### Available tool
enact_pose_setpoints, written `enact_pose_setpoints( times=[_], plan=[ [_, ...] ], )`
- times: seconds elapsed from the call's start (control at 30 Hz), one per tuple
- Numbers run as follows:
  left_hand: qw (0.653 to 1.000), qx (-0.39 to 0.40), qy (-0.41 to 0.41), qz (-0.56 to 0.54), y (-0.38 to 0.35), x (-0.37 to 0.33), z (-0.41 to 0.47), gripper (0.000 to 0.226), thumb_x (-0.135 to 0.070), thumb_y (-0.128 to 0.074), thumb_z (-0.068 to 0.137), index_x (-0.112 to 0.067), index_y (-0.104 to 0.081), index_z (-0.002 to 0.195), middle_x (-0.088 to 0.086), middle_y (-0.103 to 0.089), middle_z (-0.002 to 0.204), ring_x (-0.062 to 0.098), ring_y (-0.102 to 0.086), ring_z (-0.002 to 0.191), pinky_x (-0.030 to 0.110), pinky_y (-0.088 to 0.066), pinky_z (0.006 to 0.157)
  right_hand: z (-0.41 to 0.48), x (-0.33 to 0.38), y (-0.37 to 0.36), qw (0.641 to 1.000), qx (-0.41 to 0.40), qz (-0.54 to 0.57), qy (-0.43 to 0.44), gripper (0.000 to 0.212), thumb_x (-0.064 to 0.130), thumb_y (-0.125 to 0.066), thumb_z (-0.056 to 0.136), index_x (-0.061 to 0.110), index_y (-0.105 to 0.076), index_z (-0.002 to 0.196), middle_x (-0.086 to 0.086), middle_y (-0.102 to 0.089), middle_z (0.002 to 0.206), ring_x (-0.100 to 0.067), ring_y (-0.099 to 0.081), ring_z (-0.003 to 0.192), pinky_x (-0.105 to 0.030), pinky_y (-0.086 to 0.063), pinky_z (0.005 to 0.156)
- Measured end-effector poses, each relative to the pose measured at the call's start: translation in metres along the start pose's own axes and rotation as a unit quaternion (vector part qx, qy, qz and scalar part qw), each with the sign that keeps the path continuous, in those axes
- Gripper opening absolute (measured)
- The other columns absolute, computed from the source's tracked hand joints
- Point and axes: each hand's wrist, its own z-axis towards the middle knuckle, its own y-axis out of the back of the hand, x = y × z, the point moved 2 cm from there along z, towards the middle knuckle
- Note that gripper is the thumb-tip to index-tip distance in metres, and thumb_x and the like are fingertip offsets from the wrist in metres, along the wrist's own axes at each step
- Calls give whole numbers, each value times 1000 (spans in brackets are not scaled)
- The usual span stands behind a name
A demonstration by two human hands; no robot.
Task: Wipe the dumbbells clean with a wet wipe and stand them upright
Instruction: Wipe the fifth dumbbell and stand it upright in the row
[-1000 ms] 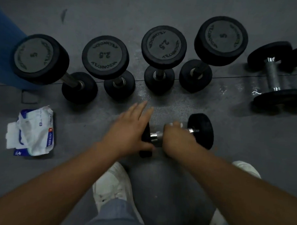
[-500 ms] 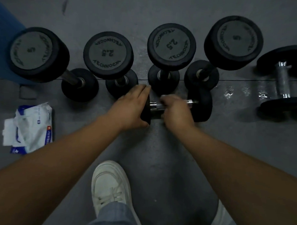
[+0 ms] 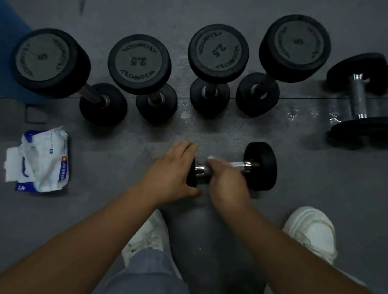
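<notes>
Floor (image 3: 215,15), four upright dumbbells (image 3: 139,63), maybe three lying dumbbells (image 3: 262,167)

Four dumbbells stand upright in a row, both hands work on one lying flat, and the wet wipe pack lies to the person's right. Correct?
No: the head view shows the wet wipe pack on the person's left. The rest holds.

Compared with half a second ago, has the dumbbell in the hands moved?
Yes. The dumbbell moved back toward the shoes, away from the upright dumbbells; bare floor now separates them.
</notes>
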Motion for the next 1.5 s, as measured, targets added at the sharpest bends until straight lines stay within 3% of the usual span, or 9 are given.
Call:
enact_pose_setpoints(
  times=[0.2, 0.3, 0.43, 0.7, 0.93, 1.13, 1.23, 1.33, 1.5],
  plan=[
    [998, 49, -19, 40, -15, -15, -23, 118, -56, -76, 73, -16, -3, 157, 3, -3, 165, 20, -5, 152, 29, -14, 119, -24, -32, -1, 996, -54, -1, -75, 42, 8, -43, 95, 22, -58, 132, 0, -61, 132, -20, -59, 116, -25, -40, 99],
    [997, 63, -22, 45, -20, -20, -37, 114, -52, -73, 76, -17, -1, 157, 3, -1, 166, 19, -4, 152, 30, -19, 117, -46, -16, -17, 997, 52, -20, 57, 46, 17, -39, 92, 22, -58, 133, -1, -60, 133, -20, -58, 119, -30, -42, 104],
    [994, 93, -25, 55, -26, -25, -54, 119, -55, -75, 75, -16, 1, 157, 3, 0, 166, 19, -7, 151, 30, -18, 118, -56, -41, 1, 997, 12, -50, -55, 47, 8, -44, 92, 27, -56, 134, 0, -60, 133, -21, -59, 117, -30, -45, 99],
    [990, 103, -34, 85, -54, -32, -74, 116, -58, -77, 58, -14, -21, 149, 7, -31, 147, 24, -40, 130, 32, -37, 108, -76, -39, -8, 948, 243, -205, -30, 54, 15, -43, 95, 30, -27, 145, -7, -41, 142, -31, -55, 119, -41, -46, 98],
    [991, 129, -23, 7, -35, -11, -56, 108, -65, -78, 56, -22, -31, 144, -3, -44, 139, 20, -50, 122, 31, -43, 99, -39, -13, 8, 919, 288, -267, -36, 35, 21, -61, 88, 21, -50, 122, -10, -58, 121, -29, -59, 108, -35, -49, 91],
    [972, -224, -22, -61, -1, -1, -67, 46, -43, -50, 86, -18, -60, 124, 0, -62, 130, 22, -63, 112, 37, -56, 85, -31, -19, 48, 998, 20, -40, -38, 35, -1, -47, 91, 18, -64, 114, 0, -57, 111, -17, -61, 85, -26, -49, 79],
    [996, -80, -40, -9, -19, -17, -53, 78, -52, -60, 83, -17, -36, 148, 4, -30, 159, 22, -31, 145, 40, -35, 115, -37, -20, 53, 994, -83, 75, -7, 37, -9, -46, 86, 24, -62, 91, 2, -56, 101, -3, -58, 73, -14, -47, 66],
    [998, 23, -20, 58, -22, -7, -25, 117, -55, -74, 76, -17, 2, 157, 4, 7, 165, 21, 7, 152, 40, -9, 124, -29, -14, 52, 991, -112, 75, 24, 36, -6, -46, 91, 17, -66, 109, 6, -50, 120, 14, -47, 104, 1, -31, 89],
    [996, -18, -26, 83, 33, 20, 22, 124, -64, -80, 61, -13, -19, 155, 8, -21, 161, 26, -24, 147, 43, -31, 116, 18, -10, 36, 999, -30, 12, -7, 57, -4, -46, 91, 18, -44, 143, -8, -38, 145, -21, -48, 126, -21, -38, 100]
  ],
)
